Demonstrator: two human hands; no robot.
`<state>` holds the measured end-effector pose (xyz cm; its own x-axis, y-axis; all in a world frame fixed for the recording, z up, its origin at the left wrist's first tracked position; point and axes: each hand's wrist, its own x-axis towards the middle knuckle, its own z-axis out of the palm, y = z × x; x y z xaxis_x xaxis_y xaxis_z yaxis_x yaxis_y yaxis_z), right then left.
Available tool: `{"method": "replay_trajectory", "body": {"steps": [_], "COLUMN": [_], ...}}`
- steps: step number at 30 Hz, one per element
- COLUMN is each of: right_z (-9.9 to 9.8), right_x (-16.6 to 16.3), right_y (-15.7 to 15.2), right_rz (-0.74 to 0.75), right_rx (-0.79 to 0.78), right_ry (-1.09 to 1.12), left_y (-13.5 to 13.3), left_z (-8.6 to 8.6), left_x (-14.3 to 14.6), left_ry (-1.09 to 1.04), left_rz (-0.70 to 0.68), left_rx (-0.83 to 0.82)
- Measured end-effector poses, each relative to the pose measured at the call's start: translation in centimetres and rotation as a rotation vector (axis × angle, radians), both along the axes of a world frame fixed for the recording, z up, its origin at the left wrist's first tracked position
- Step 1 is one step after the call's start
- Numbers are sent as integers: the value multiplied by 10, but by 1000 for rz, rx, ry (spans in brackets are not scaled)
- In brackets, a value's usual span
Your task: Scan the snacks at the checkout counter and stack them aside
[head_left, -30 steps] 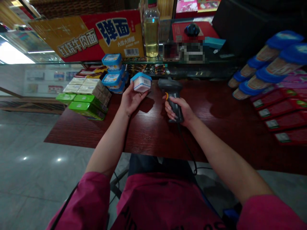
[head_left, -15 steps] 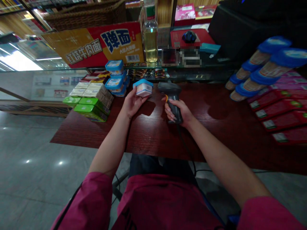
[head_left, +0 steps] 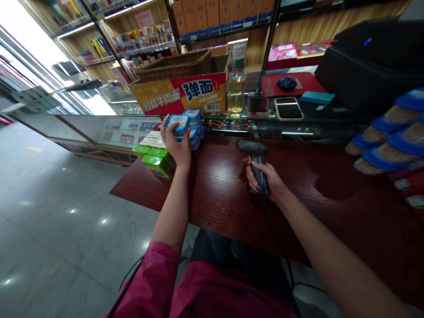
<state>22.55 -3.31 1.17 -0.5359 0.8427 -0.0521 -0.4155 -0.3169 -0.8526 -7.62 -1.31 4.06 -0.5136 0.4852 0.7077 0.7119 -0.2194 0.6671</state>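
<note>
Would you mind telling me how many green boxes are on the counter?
3: one green box at the back left, another beside it, a third in front, all by the left hand holding a blue tub. More may lie hidden underneath.

The counter (head_left: 331, 207) was dark, glossy grained wood. The scanner (head_left: 256, 165) looked like matt plastic. The floor (head_left: 59, 221) was polished, reflective stone.

Left grip (head_left: 178, 148) raised, clenched; right grip (head_left: 266, 181) lower, clenched.
</note>
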Motion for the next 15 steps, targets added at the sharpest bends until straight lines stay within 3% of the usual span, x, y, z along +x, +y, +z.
{"method": "replay_trajectory", "body": {"steps": [5,15], "right_z": [2,3], "right_x": [-6,-6], "right_y": [-1,-4], "right_rz": [24,15], "right_rx": [-16,-30], "right_ry": [-20,-33], "left_y": [17,33], "left_z": [-13,-33], "left_x": [-20,-25], "left_ry": [121,254], "left_rz": [130,124], "left_rx": [13,-42]}}
